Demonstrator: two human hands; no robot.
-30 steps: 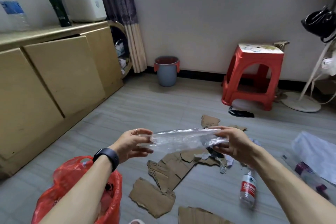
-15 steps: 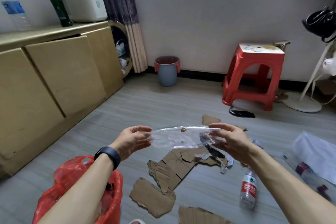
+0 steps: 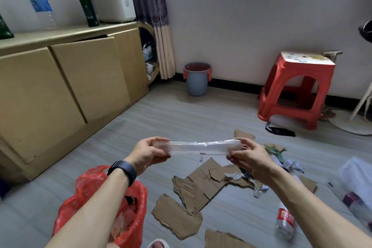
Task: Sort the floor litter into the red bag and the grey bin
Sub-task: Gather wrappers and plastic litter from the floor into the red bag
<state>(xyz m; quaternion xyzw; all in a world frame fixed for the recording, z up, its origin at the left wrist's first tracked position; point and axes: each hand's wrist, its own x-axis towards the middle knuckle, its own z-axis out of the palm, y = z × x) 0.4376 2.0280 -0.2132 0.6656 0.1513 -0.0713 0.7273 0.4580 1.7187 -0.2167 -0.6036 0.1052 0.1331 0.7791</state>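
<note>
Head view: the left hand (image 3: 148, 154) and right hand (image 3: 248, 159) each pinch one end of a clear crumpled plastic film (image 3: 196, 146), stretched taut between them above the floor. The red plastic bag (image 3: 128, 203) sits open beneath the left forearm. The grey round bin (image 3: 196, 84) stands upright against the far wall, well apart.

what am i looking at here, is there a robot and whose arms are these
No robot: these are a person's bare arms, seen from a camera worn on their head, looking forward and down. The left hand and right hand each pinch one end of a clear plastic wrapper, held taut between them. On the floor lie torn cardboard pieces, a plastic bottle and crumpled paper. The red bag sits open below the left arm; the grey bin stands by the far wall.
</note>
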